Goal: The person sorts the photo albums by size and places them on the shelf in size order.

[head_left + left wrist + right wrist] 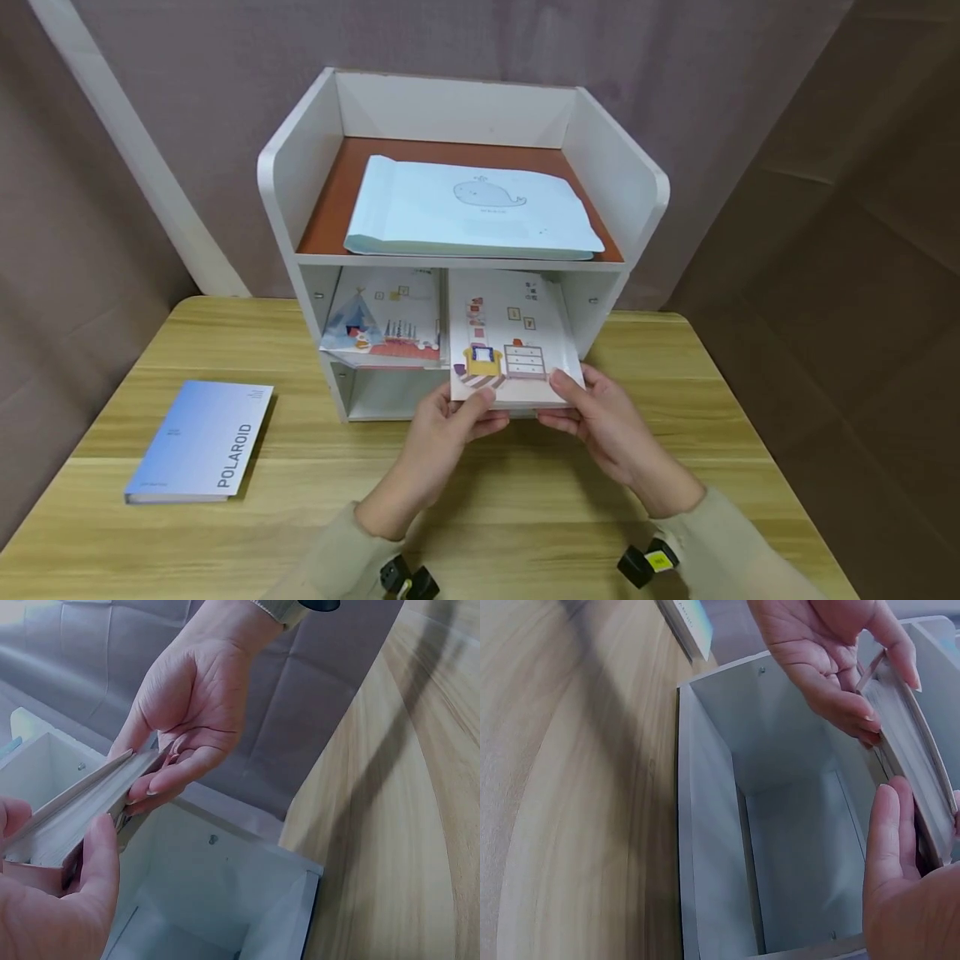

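Note:
Both hands hold a thick white book (487,317) with a drawn yellow armchair and a chest of drawers on its cover. It juts out of the right half of the small white shelf unit's (651,196) middle level. My left hand (442,437) grips the near left corner, thumb on the cover and fingers beneath. At the near right edge, my right hand (611,425) holds it the same way. The page block (82,814) shows between the covers in the left wrist view. Beside it on that level lies another white book (397,312) with a drawn blue tent.
On the unit's brown top lies a pale blue book (450,212) with a whale drawing. A blue-white book marked POLAROID (195,442) lies at the left on the wooden table (525,533). The bottom compartment (390,396) opens below the held book.

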### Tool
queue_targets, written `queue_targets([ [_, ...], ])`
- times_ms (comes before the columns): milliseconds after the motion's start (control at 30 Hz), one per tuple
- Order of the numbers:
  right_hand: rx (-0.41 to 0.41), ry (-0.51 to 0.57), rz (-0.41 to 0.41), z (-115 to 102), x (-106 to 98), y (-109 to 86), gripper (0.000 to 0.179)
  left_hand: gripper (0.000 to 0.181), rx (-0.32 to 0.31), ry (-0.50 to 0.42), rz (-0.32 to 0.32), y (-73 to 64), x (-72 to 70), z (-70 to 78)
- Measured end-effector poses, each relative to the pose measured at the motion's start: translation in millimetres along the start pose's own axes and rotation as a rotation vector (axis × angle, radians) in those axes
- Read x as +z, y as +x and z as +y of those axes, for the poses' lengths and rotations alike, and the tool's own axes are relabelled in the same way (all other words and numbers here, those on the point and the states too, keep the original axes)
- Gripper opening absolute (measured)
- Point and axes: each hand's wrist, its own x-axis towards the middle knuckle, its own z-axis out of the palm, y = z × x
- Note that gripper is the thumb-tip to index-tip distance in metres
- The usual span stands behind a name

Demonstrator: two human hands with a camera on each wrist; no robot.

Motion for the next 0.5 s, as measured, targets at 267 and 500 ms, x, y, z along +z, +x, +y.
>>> queue_targets([
  [267, -0.028, 0.012, -0.128, 2, -5, -7.4, 0.055, 0.045, -0.001, 0.010, 0.009, 2.2, 3.3, 1.6],
  [500, -0.051, 0.034, -0.161, 4, -2, -10.5, 0.044, 0.044, -0.028, -0.044, 0.042, 5.5, 5.7, 5.4],
])
